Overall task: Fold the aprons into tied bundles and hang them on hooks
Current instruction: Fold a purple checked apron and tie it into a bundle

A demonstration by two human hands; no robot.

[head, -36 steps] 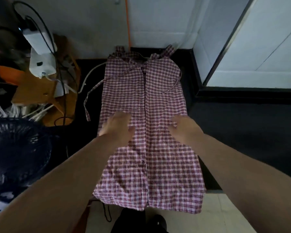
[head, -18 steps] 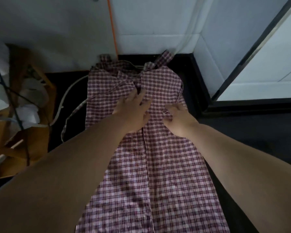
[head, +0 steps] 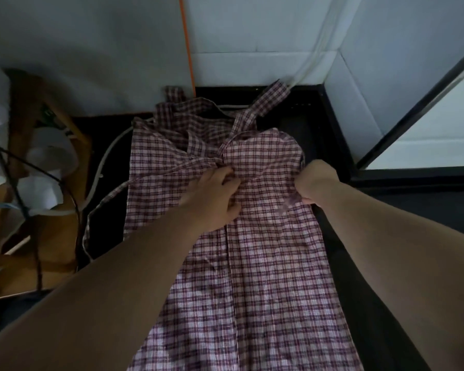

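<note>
A red and white checked apron [head: 265, 277] lies lengthwise on a black surface [head: 319, 124], folded into a long strip with both side flaps meeting along the middle. Its neck straps [head: 268, 99] bunch at the far end near the wall. A thin tie strap [head: 102, 204] trails off the left side. My left hand [head: 212, 196] grips bunched cloth at the middle of the upper part. At the apron's right edge, my right hand [head: 316, 183] grips the cloth, fingers curled under.
A white tiled wall and corner stand just behind the apron's far end. On the left are a wooden frame [head: 38, 124], white objects [head: 51, 156], black cables [head: 16, 188] and a white cord [head: 105, 162]. A dark-framed glass panel [head: 426, 84] rises on the right.
Both hands moved up the apron from its middle toward the top. They went from lying flat on the cloth to gripping it, and the upper right flap now bulges up.
</note>
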